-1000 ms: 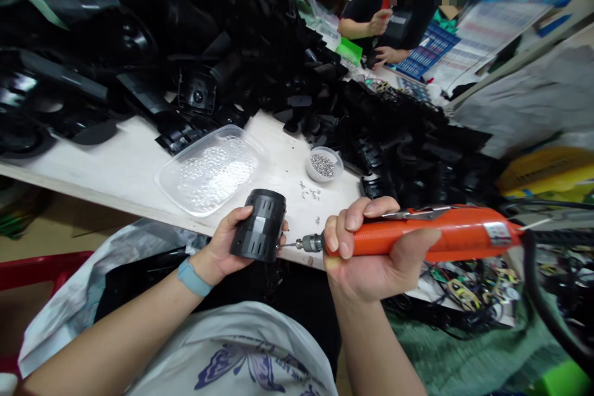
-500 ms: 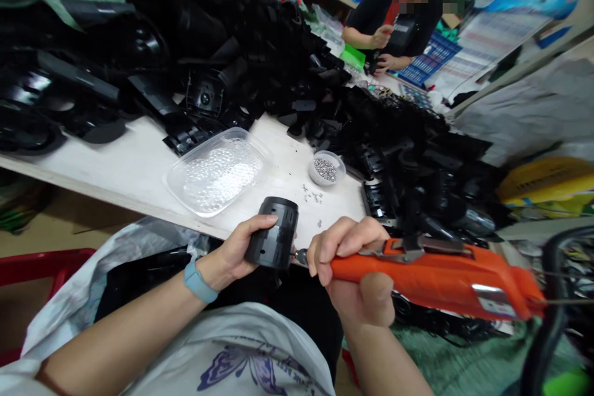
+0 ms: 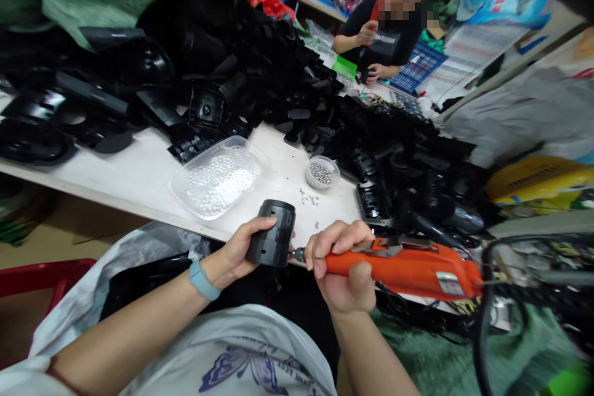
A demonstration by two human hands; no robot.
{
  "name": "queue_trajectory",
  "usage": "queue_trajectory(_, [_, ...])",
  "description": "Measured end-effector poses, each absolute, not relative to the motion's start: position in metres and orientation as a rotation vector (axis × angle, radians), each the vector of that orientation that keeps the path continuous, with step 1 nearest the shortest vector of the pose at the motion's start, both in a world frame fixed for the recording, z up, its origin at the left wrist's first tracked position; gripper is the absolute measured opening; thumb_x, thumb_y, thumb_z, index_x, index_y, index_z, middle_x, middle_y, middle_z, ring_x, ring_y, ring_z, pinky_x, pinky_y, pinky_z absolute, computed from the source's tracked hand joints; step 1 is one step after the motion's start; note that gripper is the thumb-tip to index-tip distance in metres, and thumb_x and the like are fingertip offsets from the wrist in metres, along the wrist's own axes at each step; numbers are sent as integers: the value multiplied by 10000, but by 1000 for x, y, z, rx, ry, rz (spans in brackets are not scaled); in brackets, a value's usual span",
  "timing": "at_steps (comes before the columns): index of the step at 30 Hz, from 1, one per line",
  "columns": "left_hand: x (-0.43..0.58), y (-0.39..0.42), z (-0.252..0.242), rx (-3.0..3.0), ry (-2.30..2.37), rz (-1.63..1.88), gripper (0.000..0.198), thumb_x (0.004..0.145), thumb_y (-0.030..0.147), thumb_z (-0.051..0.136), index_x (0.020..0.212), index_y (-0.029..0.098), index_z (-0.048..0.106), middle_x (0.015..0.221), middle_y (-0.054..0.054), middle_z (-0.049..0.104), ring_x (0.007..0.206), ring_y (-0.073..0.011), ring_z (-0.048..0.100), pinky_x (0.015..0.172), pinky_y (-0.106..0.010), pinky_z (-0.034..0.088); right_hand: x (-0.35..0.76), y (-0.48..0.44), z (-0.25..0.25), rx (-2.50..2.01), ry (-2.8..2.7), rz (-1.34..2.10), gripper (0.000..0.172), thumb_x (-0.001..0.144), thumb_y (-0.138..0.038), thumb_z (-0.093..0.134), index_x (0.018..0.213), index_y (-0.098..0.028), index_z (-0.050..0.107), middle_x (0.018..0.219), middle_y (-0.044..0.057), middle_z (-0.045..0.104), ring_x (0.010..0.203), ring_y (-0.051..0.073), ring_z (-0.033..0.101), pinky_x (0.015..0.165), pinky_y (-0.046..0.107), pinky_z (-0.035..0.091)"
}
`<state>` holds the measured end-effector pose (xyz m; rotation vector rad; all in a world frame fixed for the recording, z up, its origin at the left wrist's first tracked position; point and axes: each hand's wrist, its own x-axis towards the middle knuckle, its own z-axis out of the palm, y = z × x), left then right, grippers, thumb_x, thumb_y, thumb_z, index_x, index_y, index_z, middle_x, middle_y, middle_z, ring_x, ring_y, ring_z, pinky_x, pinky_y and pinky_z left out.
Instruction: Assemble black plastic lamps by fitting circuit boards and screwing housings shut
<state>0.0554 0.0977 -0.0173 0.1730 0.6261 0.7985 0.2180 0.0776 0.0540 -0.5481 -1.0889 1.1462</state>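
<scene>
My left hand (image 3: 241,249) is closed round a black plastic cylinder (image 3: 273,232) with small holes in its side, held just over the table's front edge. My right hand (image 3: 341,263) grips an orange electric screwdriver (image 3: 408,266), which lies nearly level and points left. Its metal tip (image 3: 297,254) meets the right side of the cylinder low down; whether a screw sits there is too small to tell. Beyond the hands stand a small round tub of screws (image 3: 322,173) and a clear plastic tray (image 3: 218,176) with shiny transparent contents.
Heaps of black plastic parts (image 3: 260,68) cover the far and right sides of the white table (image 3: 116,179). A dark cable (image 3: 482,322) hangs at the right. Across the table, a person (image 3: 371,43) holds an orange tool. A red stool (image 3: 46,278) stands lower left.
The rear of the screwdriver has swung left, its tip staying at the cylinder. The background has shifted slightly as the view turned. Both hands keep their hold.
</scene>
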Motion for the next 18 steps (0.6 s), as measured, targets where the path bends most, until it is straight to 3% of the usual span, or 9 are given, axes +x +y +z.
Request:
queue_trajectory(7, [63,96,-10,130,687,832,301,898,322,684,980,41,750,905,-202,809,700,-269,770,675,-361,636,227,83,52,-548,-1073,1110,330,936,-541,644,917,-212,625,810,-12,637,397,60,481,441,238,459])
queue_trajectory(10, [61,95,-6,107,719,873,369,902,326,698,1096,15,735,1055,-244,801,871,-324,797,770,-393,640,251,95,61,-611,-1075,998,336,924,-538,657,937,-201,659,877,2,642,427,59,507,468,251,475])
queue_trajectory(13, [53,92,-2,63,665,903,430,909,327,698,1172,-12,716,1147,-282,774,977,-348,782,896,-454,617,287,114,74,-797,-1114,735,288,867,-462,763,924,-189,689,904,34,686,563,111,598,607,310,550])
queue_trajectory(18, [39,88,-2,52,652,940,381,906,322,698,1110,4,746,1040,-241,789,837,-322,769,784,-436,617,334,102,76,-1177,-1111,343,262,826,-402,823,1001,-230,730,960,83,727,852,263,705,749,428,593])
